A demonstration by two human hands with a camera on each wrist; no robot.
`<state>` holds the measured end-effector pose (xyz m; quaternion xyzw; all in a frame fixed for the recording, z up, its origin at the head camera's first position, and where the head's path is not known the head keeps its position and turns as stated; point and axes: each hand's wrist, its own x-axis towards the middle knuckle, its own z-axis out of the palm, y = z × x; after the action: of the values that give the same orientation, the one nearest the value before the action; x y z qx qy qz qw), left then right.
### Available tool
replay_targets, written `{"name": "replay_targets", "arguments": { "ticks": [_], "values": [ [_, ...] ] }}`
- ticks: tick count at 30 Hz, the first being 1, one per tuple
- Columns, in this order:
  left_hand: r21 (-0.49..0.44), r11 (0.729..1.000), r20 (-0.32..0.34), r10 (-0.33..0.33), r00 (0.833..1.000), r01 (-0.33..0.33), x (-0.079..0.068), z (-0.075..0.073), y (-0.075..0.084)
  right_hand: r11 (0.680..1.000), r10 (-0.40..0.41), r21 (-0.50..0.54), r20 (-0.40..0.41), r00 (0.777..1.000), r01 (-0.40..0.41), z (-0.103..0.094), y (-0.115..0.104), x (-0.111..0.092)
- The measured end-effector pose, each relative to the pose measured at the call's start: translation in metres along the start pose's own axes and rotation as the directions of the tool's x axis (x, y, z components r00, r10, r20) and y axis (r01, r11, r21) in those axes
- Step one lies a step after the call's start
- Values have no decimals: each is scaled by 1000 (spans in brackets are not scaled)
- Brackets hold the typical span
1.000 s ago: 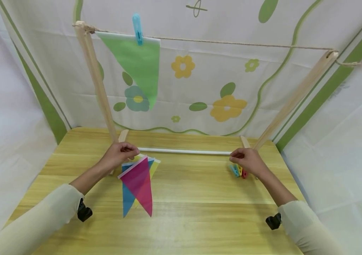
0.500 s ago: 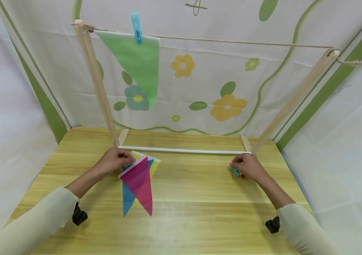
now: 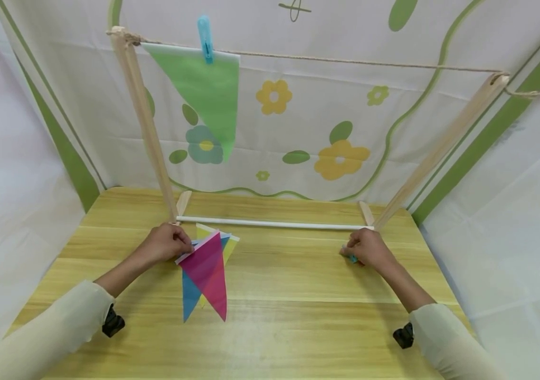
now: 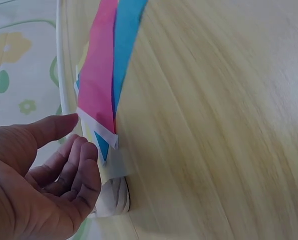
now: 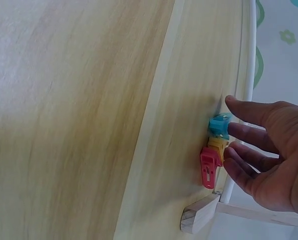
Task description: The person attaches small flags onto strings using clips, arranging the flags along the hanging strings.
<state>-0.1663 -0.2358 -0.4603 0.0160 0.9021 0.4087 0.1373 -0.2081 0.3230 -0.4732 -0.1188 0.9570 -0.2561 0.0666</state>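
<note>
My left hand (image 3: 162,245) is at the white top band of a pink pennant (image 3: 207,272). In the left wrist view its thumb tip comes right up to the band, with a gap between thumb and curved fingers. A blue pennant (image 3: 191,298) and a yellow pennant (image 3: 230,247) lie partly hidden beneath the pink one. On the right, my right hand (image 3: 369,249) hovers at a row of clothespins: blue (image 5: 220,125), yellow (image 5: 217,145) and red (image 5: 209,167). Thumb and index finger are spread around the blue clothespin's end, while the other fingers curve close to the yellow and red ones.
Two wooden posts (image 3: 142,116) carry a twine line (image 3: 346,61). A green pennant (image 3: 208,87) hangs there from a blue clothespin (image 3: 205,41). Low between the posts runs a white rod (image 3: 270,224), over the wooden table (image 3: 289,327). Flowered cloth (image 3: 293,121) stands behind.
My left hand has moved left and down from the rod to the pink pennant's band. My right hand has lowered to the clothespins, its thumb and index finger parting.
</note>
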Motion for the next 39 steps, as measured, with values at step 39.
{"name": "replay_targets", "arguments": {
  "ticks": [39],
  "values": [
    [48, 998, 128, 26, 991, -32, 8, -9, 2, 999, -24, 36, -46, 999, 26, -3, -12, -1]
  ]
}}
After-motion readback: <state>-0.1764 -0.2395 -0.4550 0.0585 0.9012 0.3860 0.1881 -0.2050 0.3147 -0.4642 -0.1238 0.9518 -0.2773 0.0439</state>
